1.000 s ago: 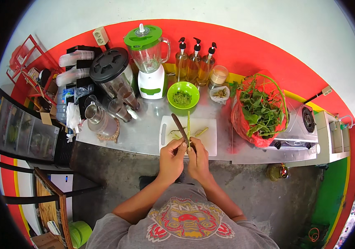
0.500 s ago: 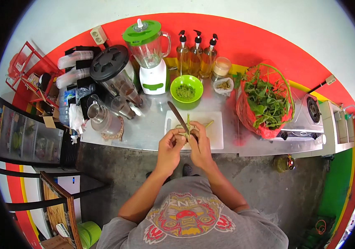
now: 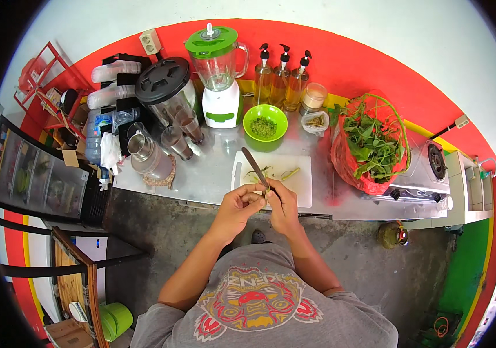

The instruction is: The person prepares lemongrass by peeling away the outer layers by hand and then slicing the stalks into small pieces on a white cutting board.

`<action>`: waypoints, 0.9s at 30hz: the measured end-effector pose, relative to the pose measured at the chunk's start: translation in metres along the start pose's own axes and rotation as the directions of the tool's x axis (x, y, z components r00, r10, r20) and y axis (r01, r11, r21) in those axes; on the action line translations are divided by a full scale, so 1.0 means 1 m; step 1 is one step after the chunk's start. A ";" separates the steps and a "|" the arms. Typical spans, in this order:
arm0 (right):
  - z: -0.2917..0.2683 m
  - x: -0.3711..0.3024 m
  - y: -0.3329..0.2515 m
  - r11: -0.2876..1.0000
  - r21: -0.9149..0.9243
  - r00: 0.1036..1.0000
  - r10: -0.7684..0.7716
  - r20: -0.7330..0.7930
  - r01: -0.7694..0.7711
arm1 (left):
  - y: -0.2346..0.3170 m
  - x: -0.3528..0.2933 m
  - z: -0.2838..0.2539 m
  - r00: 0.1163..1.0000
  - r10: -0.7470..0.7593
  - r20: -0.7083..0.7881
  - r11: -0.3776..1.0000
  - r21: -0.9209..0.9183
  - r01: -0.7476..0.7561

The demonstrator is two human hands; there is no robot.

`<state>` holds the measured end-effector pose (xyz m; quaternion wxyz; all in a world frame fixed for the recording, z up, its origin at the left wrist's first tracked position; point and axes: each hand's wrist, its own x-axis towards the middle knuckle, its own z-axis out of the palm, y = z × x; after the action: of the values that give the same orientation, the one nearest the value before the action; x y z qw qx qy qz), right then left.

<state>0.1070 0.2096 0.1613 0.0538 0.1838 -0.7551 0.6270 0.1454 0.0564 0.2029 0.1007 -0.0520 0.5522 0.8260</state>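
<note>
We're seeing the stem work sitting partway, by our est. Done side: chopped greens (image 3: 263,128) are filling the bottom of the green bowl (image 3: 264,145), just beyond the far edge of the white cutting board (image 3: 301,194), and cut pieces (image 3: 290,173) plus smaller scraps are lying on the board. Left to do, as far as we're judging: a short bit of stem (image 3: 267,188) is showing between the hands, and a big heap of leafy greens (image 3: 373,142) is filling the red bag (image 3: 347,165) to the right, apparently uncut (we're only seeing the top of it, so no precise qty). The knife (image 3: 255,167) is hanging over the near/mid part of the board, approx. above its center-left; its long axis is running from near right to far left, tip pointing far & a bit left, handle end mostly hidden. The right hand (image 3: 284,210) is gripping it, fingers wrapping the handle w/ the thumb side up by the stem. The left hand (image 3: 237,210) is meeting it there, fingers curling inward, but we can't tell if they're actually pinching the stem. That stem is mostly hiding behind fingers, so we aren't reading its axis; the biggest cut piece is lying obliquely, near left to far right.
</note>
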 end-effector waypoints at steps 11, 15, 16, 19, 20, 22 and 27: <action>-0.008 -0.009 -0.017 0.970 -0.045 0.969 -0.236 0.072 0.240 | -0.016 -0.005 -0.011 0.993 -0.085 -0.082 0.978 -0.199 0.067; -0.002 -0.009 -0.029 0.940 -0.001 0.935 -0.339 0.100 0.341 | -0.006 -0.004 -0.026 0.971 -0.234 0.039 0.933 -0.273 0.236; -0.001 -0.011 -0.029 0.940 -0.004 0.934 -0.338 0.114 0.341 | -0.003 -0.003 -0.028 0.975 -0.220 0.023 0.946 -0.240 0.219; 0.002 -0.014 -0.030 0.930 -0.046 0.923 -0.353 0.155 0.364 | 0.004 0.006 -0.034 0.987 -0.161 0.025 0.969 -0.188 0.163; 0.006 -0.017 -0.032 0.948 -0.026 0.940 -0.311 0.141 0.318 | 0.006 0.003 -0.038 0.986 -0.164 0.017 0.967 -0.196 0.164; 0.015 -0.022 -0.037 0.973 0.019 0.966 -0.231 0.112 0.231 | 0.026 -0.001 -0.038 0.986 -0.166 0.000 0.965 -0.208 0.162; 0.016 -0.025 -0.042 0.980 0.144 0.989 -0.143 0.049 0.134 | 0.047 0.005 -0.043 0.996 -0.086 0.036 0.995 -0.044 0.088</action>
<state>0.1469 0.1930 0.1888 0.0619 0.2576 -0.6959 0.6675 0.1289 0.0002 0.2278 0.1448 -0.0644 0.5288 0.8338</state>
